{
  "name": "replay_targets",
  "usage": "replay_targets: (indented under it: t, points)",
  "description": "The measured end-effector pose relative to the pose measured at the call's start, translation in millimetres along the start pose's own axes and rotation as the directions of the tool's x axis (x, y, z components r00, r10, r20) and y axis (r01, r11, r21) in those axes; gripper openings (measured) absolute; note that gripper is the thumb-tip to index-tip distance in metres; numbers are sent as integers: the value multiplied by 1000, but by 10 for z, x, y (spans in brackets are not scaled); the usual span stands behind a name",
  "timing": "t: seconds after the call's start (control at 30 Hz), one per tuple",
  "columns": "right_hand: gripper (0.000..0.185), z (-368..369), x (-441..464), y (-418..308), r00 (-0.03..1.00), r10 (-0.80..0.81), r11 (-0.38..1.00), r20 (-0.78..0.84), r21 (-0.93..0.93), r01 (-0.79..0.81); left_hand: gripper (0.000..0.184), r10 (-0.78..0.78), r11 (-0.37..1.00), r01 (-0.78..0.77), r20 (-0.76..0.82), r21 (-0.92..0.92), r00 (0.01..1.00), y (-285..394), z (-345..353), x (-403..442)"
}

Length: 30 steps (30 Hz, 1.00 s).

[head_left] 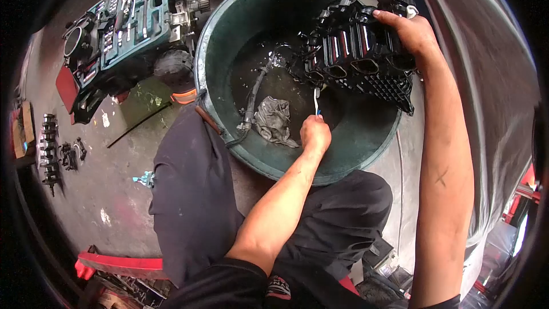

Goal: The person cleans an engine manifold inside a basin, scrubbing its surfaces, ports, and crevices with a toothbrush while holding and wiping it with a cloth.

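My left hand (315, 134) is closed round a white and blue brush (317, 102), its head up against the lower edge of a black ribbed plastic engine part (357, 46). With my right hand (409, 31) I grip the upper right of that part, which is tilted over a large green tub (251, 160). Dark water (257, 46) lies in the tub. A grey rag (275, 120) rests in it, beside a hose-like piece (254, 94) that slants up from the near left rim. The part's underside is largely hidden.
An open teal tool case (134, 20) sits on an engine assembly at upper left. A crankshaft-like part (50, 151) lies on the floor at far left. Plastic sheeting (492, 80) hangs at the right. A red bar (123, 264) is at lower left.
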State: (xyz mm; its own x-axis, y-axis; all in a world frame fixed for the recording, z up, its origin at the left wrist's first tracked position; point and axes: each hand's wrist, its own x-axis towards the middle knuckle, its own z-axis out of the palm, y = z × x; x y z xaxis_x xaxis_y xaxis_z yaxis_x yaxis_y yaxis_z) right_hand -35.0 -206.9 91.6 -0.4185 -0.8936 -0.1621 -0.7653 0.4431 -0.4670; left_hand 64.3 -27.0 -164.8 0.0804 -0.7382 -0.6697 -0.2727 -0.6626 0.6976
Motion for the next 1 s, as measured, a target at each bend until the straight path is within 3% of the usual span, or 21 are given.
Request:
replay_targets:
  t: [0.17, 0.27, 0.37, 0.57, 0.7, 0.73, 0.83, 0.93, 1.0]
  points:
    - [68, -15, 54, 18, 1000, 21, 997, -2, -69, -21, 31, 82, 996, -83, -69, -18, 994, 125, -61, 87]
    - [64, 32, 41, 5, 998, -34, 997, -49, -71, 30, 33, 67, 993, -67, 0, 102, 998, 131, -71, 136]
    - [64, -12, -126, -87, 997, 48, 998, 55, 35, -50, 32, 49, 990, -46, -22, 130, 999, 194, -98, 24]
    - [63, 29, 129, 73, 999, 14, 998, -38, -68, -17, 31, 202, 978, -197, -89, 65, 975, 232, -140, 388]
    - [66, -4, -148, -63, 999, 45, 998, 22, 47, -46, 30, 253, 967, -247, -170, 55, 952, 306, -59, 584]
    - [65, -8, -76, -19, 999, 39, 998, 22, 38, -40, 29, 198, 979, -205, -158, -25, 967, 316, -18, 488]
    - [65, 18, 62, 21, 1000, -11, 999, -13, 43, 11, 31, 291, 953, -296, -73, -64, 954, 193, -94, 254]
    - [64, -4, -66, -35, 1000, 1, 999, -2, 47, -1, 33, 216, 975, -210, -93, 68, 972, 119, 37, 637]
    - [64, -17, -187, -119, 998, 22, 994, 61, 101, -28, 34, 249, 966, -243, -76, 89, 965, 293, -55, 758]
